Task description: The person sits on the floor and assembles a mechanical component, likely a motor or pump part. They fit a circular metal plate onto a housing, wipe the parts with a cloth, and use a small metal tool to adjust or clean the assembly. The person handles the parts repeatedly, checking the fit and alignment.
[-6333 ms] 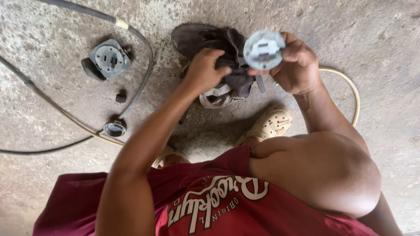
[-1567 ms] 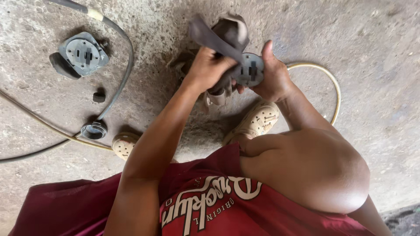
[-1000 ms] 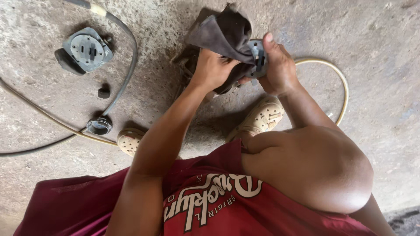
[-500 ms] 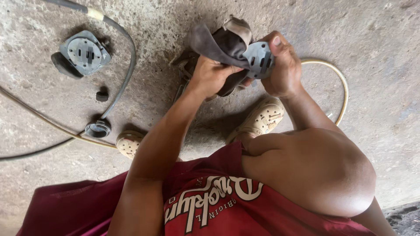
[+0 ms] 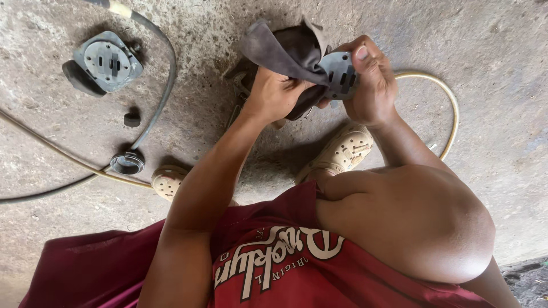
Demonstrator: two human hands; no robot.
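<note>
Since half a second ago, your cloth is swinging up and over to the left, and the grey plate is peeking out more on its right side. Your hands are staying in almost the same spot, up near 12 o'clock in the view.

You are sitting low on the concrete floor [image 5: 502, 85], with your knee [image 5: 411, 222] sticking out at 4 o'clock. A long hose [image 5: 160, 74] is curling across the floor at 10 o'clock, and a pale hose loop [image 5: 448, 108] is lying at 2 o'clock behind your wrist.

Your left hand [image 5: 274, 94] is bunching the dark cloth [image 5: 285, 51] tight in its fist. The cloth is flopping up toward 11 o'clock from that fist. Your right hand [image 5: 371, 85] is pinching the grey plate [image 5: 341, 74], with your thumb on its face and your fingers closed behind it. The plate is sitting just at 3 o'clock from the cloth fist, touching the cloth. Its flat face is turning toward you, and its slots are running up and down. So the cloth hand is the one nearer to the plate's left edge, and the right hand is gripping the right edge.

Another grey plate [image 5: 105, 60] is lying on the floor at 10 o'clock, well apart from both hands. Below it, a black ring [image 5: 127, 162] is resting by the hose, and a small black cap [image 5: 132, 119] is sitting between them. Your sandals [image 5: 345, 151] are showing under your hands.
</note>
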